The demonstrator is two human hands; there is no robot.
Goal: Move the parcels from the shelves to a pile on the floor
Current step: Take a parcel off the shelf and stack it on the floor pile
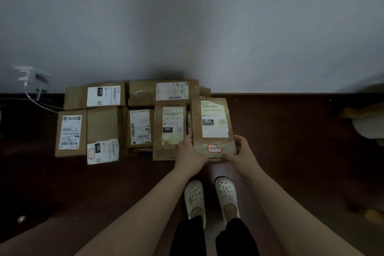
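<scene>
Gripped at its near end by both hands: a brown cardboard parcel (212, 131), flat face up, with a white shipping label bearing a black "060" patch and a small red-framed sticker (214, 148) marked "3-2-6" by the near edge; left hand (189, 153) at the near left corner, thumb up the left side, fingers out of sight beneath; right hand (242, 150) at the near right corner, thumb on the right side, fingers (227, 157) clamped round the near edge; parcel placed at the right end of the pile (128, 110), just beside a second "060" parcel (169, 131), near edge out over the dark brown floor (291, 141); cannot tell whether resting on anything or held clear.

Pile on the floor against the grey wall (207, 27); at the back, a "010" parcel (95, 95) and beside it a wider taped parcel (145, 93); in front, from the left, a parcel with an upright label (70, 133), a plain-topped box (102, 124) with a label folded over its near edge, and a smaller barcode parcel (140, 127); all brown cardboard, packed side by side.

Below the hands, white perforated clogs (194, 197) on the floor under black trouser legs (189, 235); bare forearms reaching in from the bottom corners; at the left by the wall, a white plug-in device (31, 76) with a white cable (41, 104) trailing down; at the right edge, a blurred white and yellow soft toy (367, 124).
</scene>
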